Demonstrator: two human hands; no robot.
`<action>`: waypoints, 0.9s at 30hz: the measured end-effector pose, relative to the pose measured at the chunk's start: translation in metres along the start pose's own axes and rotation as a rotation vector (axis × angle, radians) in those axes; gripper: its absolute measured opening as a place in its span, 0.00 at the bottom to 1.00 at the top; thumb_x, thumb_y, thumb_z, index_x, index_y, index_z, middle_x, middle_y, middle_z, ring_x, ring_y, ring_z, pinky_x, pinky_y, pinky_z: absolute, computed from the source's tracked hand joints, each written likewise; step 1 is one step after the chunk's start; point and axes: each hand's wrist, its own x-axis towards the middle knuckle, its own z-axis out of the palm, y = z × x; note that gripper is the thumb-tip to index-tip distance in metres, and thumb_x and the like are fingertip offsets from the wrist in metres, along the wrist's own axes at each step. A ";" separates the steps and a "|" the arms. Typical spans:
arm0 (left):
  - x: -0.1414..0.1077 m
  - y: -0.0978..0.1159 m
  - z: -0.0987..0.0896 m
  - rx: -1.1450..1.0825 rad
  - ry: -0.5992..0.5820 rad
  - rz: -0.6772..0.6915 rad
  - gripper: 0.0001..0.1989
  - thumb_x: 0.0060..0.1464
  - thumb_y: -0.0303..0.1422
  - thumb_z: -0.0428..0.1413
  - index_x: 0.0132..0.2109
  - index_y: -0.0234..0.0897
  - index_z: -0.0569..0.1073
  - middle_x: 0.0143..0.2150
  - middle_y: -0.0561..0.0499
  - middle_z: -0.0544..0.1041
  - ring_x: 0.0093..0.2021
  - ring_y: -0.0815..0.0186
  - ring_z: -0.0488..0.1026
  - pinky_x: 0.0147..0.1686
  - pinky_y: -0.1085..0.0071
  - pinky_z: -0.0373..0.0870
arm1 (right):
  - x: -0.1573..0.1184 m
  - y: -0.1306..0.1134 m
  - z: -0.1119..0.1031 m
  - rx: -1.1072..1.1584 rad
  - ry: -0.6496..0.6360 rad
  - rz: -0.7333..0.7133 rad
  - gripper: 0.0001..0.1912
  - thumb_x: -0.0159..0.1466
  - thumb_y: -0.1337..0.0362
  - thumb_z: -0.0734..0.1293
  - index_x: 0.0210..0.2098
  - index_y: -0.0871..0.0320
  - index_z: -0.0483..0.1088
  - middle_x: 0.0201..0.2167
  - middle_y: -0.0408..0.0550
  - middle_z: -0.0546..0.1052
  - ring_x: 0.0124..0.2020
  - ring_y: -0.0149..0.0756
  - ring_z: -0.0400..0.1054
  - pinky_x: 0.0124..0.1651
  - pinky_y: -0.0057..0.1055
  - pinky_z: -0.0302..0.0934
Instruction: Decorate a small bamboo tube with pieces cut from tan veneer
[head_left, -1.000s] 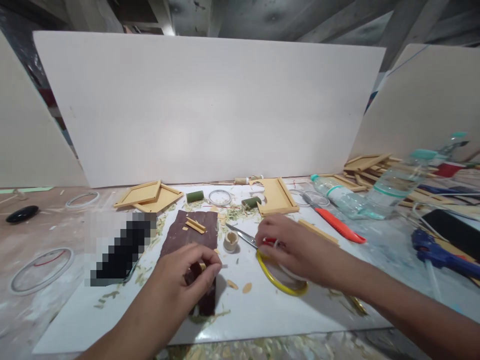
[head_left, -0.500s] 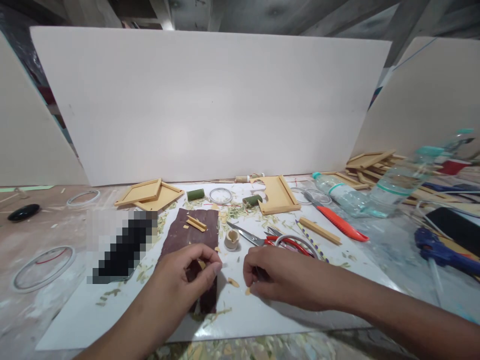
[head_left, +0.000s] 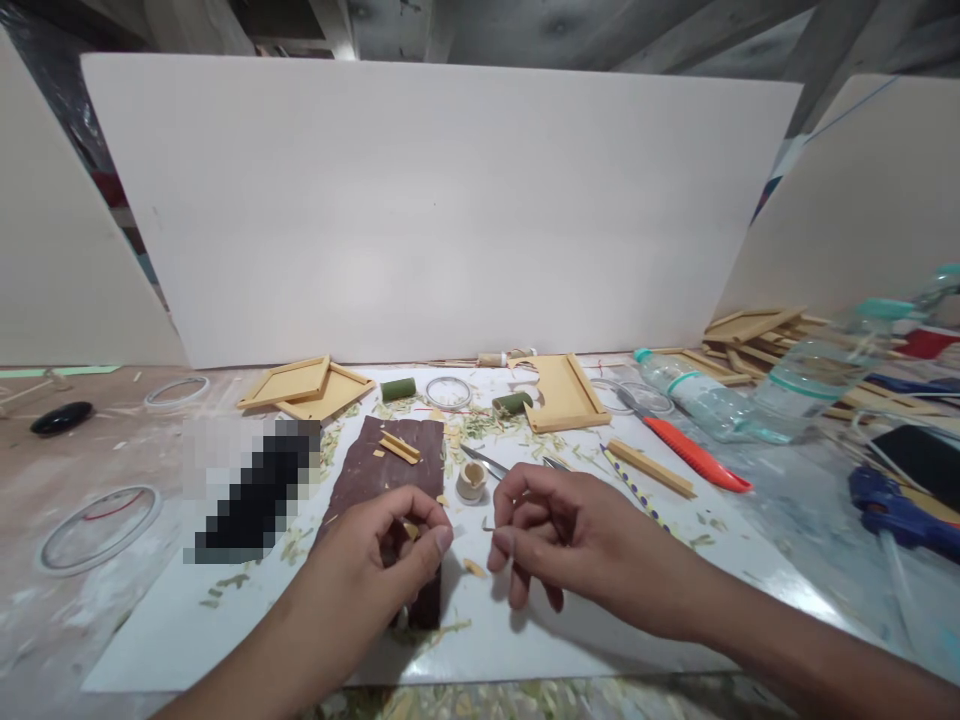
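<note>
My left hand [head_left: 401, 550] hovers over the near part of a dark brown sheet [head_left: 375, 460], thumb and forefinger pinched; what sits between them is too small to make out. Facing it, my right hand [head_left: 551, 540] pinches a tiny thin sliver [head_left: 487, 528] between thumb and forefinger, the other fingers loosely curled. Just beyond the gap between both hands stands a small pale hollow cylinder [head_left: 472, 482]. Scissors [head_left: 487, 462] lie behind my right hand, which hides their handles. A short grooved wooden strip [head_left: 400, 447] rests on the brown sheet.
A white board [head_left: 247, 640] strewn with green shavings lies under everything. Around it are cut green stem pieces [head_left: 398, 389], wooden frames [head_left: 570, 392], an orange-handled cutter [head_left: 697, 452], plastic bottles [head_left: 701, 400], a blue glue gun [head_left: 900, 505] and tape-like rings [head_left: 97, 530]. A white panel [head_left: 442, 210] stands behind.
My right hand has risen off the board and turned, its fingers now spread more, with a thin sliver showing at the fingertips. My left hand keeps its pinch. The view has shifted slightly.
</note>
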 end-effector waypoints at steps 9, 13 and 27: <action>-0.001 0.002 0.000 -0.017 -0.005 -0.007 0.14 0.64 0.47 0.54 0.41 0.42 0.75 0.27 0.56 0.74 0.28 0.64 0.69 0.28 0.71 0.62 | 0.002 0.008 0.002 0.122 0.071 -0.032 0.11 0.66 0.57 0.74 0.38 0.57 0.73 0.33 0.48 0.84 0.32 0.34 0.77 0.39 0.31 0.71; -0.002 -0.002 0.001 0.030 0.030 0.016 0.13 0.64 0.46 0.55 0.40 0.42 0.75 0.27 0.57 0.72 0.29 0.65 0.69 0.28 0.72 0.62 | 0.002 0.008 0.005 0.137 0.108 -0.043 0.12 0.66 0.56 0.74 0.39 0.56 0.71 0.32 0.46 0.83 0.32 0.36 0.78 0.36 0.30 0.72; -0.007 0.007 0.004 0.283 0.061 0.122 0.10 0.65 0.39 0.53 0.37 0.42 0.73 0.31 0.55 0.76 0.31 0.64 0.73 0.29 0.71 0.64 | -0.003 0.005 0.012 -0.235 0.145 -0.039 0.07 0.66 0.58 0.72 0.35 0.54 0.76 0.29 0.43 0.79 0.29 0.35 0.73 0.32 0.27 0.66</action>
